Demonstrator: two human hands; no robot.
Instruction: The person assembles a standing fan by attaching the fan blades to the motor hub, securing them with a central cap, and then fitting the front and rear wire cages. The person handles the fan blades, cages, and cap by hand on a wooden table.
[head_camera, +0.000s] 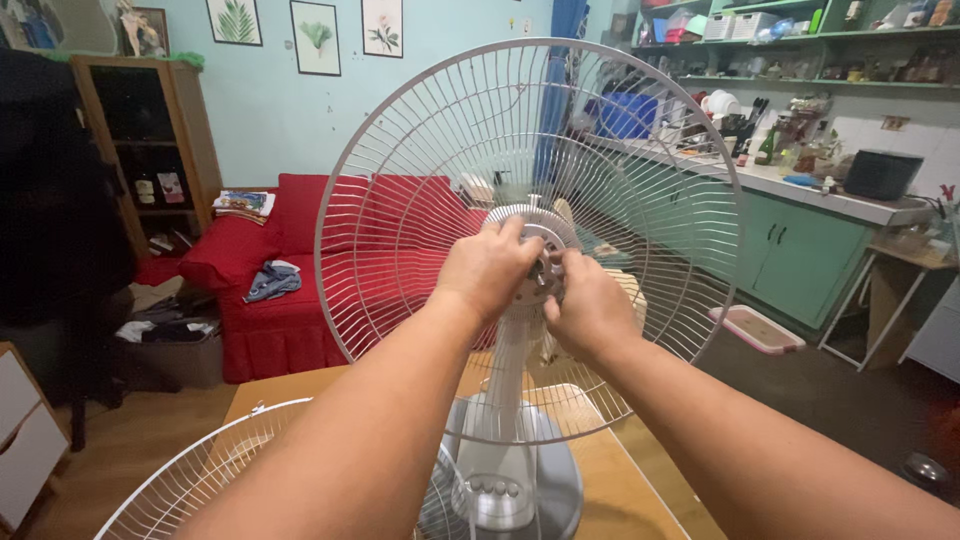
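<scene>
The hub (540, 262) at the centre of the rear fan guard (420, 180) is gripped by the left hand (487, 268) and pinched from the other side by the right hand (590, 308), fingers closed on it. The fan stands upright on a wooden table (620, 490), w/ the loose front guard (200, 480) lying beside its base (520, 470). Risk, prob.: too much twist and the stand could be tipped, or the small centre part dropped.

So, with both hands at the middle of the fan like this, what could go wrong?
1. Both hands, left hand and right hand, work at the hub of the rear grille. A small part there could slip from the fingers and drop.
2. The fan base stands on the wooden table. Pushing on the hub might tip the fan.
3. The loose grille overhangs the table's edge and could slide off.
</scene>
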